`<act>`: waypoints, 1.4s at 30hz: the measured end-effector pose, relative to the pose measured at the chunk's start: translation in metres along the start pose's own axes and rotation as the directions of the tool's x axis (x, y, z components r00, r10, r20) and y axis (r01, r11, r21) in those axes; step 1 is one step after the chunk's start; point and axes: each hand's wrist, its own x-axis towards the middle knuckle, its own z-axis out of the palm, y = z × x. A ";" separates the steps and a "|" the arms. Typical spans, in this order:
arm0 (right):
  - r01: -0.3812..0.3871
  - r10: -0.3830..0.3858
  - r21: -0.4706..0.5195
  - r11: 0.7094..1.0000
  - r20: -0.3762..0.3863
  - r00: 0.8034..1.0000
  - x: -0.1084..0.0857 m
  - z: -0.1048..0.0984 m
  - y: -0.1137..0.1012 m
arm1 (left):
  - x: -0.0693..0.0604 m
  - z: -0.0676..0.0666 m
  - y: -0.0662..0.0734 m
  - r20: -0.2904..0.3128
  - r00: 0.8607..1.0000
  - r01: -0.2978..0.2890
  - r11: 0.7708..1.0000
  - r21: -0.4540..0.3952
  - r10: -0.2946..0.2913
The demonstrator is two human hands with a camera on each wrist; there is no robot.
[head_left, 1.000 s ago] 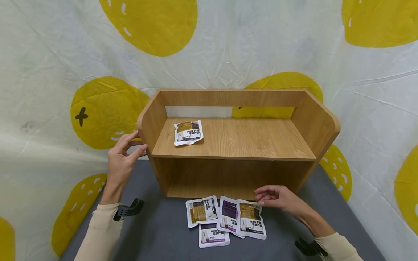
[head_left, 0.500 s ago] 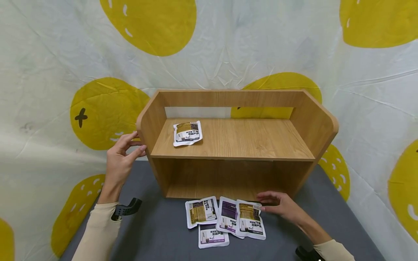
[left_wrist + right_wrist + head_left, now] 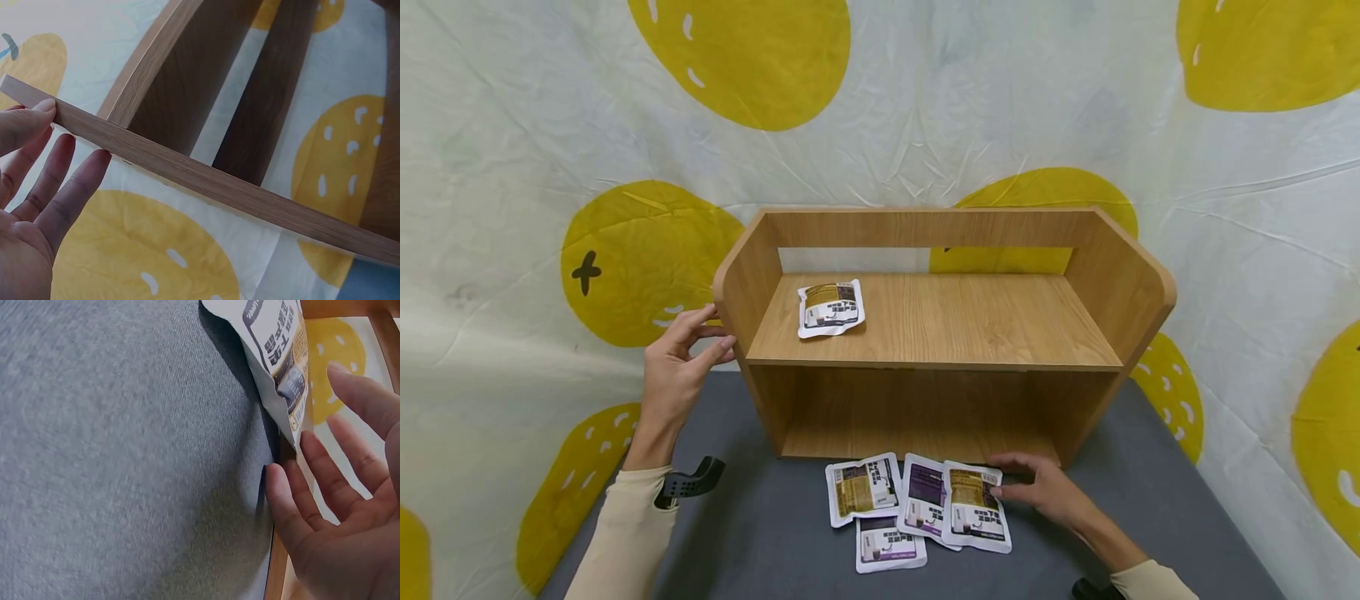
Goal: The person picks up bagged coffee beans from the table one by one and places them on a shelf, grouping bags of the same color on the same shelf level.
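Note:
In the head view my left hand (image 3: pixel 679 375) rests its fingertips and thumb against the left side of a two-tier wooden shelf (image 3: pixel 940 321). The left wrist view shows the thumb on the edge of the side panel (image 3: pixel 194 172), the other fingers spread along its outer side. My right hand (image 3: pixel 1045 492) is beside a gold-and-white pouch (image 3: pixel 976 508), fingers parted, thumb at or very near its right edge. The right wrist view has the pouch (image 3: pixel 275 347) just beyond the fingertips, not gripped. That pouch overlaps a purple-and-white pouch (image 3: pixel 917 500).
Another gold pouch (image 3: pixel 863 490) and a purple pouch (image 3: pixel 891 546) lie to the left on the grey table (image 3: pixel 775 533). A gold-and-white pouch (image 3: pixel 831 308) lies on the upper shelf's left part. A curtain (image 3: pixel 895 108) with yellow shapes hangs behind.
My right hand has drawn back slightly from above the pouches, opened its fingers, then lowered to the right edge of the gold pouch. The left hand stays at the shelf's side.

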 end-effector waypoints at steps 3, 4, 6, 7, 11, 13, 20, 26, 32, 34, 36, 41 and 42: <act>-0.032 0.032 -0.010 0.999 -0.004 0.999 0.000 0.004 -0.002 | 0.000 0.000 0.000 0.002 1.000 -0.002 1.000 -0.005 0.002; -0.045 0.045 -0.013 0.999 -0.006 0.999 0.001 0.005 -0.004 | 0.000 0.000 0.000 0.002 1.000 -0.004 1.000 -0.009 0.004; -0.073 0.073 -0.022 0.997 -0.012 0.997 0.001 0.008 -0.006 | 0.000 0.000 0.000 0.001 1.000 -0.006 1.000 -0.013 0.006; -0.083 0.083 -0.025 0.996 -0.018 0.996 0.002 0.010 -0.008 | 0.000 0.000 0.000 0.001 1.000 -0.007 1.000 -0.014 0.007; -0.082 0.081 -0.046 0.996 -0.020 0.997 0.003 0.017 -0.012 | -0.001 0.000 0.000 0.001 1.000 -0.005 1.000 -0.019 0.005; -0.066 0.065 -0.047 0.997 -0.010 0.998 0.003 0.020 -0.013 | -0.001 0.000 0.000 0.001 1.000 -0.004 1.000 -0.017 0.004; -0.015 0.015 -0.022 1.000 0.025 1.000 0.003 0.022 -0.011 | -0.002 0.001 0.000 -0.001 1.000 -0.002 1.000 -0.013 0.002; 0.023 -0.030 0.083 0.996 0.082 0.996 0.002 0.022 -0.007 | -0.002 0.001 0.000 -0.003 1.000 -0.011 0.999 -0.033 0.011; -0.024 0.009 0.175 0.984 0.083 0.996 -0.001 0.032 -0.010 | -0.002 0.000 0.001 -0.010 1.000 0.000 1.000 -0.021 0.000; -0.011 -0.002 0.169 0.986 0.079 0.997 -0.001 0.035 -0.011 | -0.002 -0.001 0.001 -0.015 1.000 0.004 1.000 -0.018 -0.004; -0.002 -0.010 0.152 0.988 0.077 0.997 -0.001 0.037 -0.012 | -0.002 -0.001 0.001 -0.017 1.000 0.006 1.000 -0.019 -0.006; 0.002 -0.027 0.216 0.976 0.113 0.993 -0.002 0.036 -0.010 | -0.002 0.000 0.001 -0.012 1.000 0.011 1.000 -0.026 -0.012; 0.001 -0.028 0.229 0.973 0.114 0.993 -0.003 0.035 -0.009 | -0.002 0.000 0.001 -0.012 1.000 0.013 1.000 -0.027 -0.014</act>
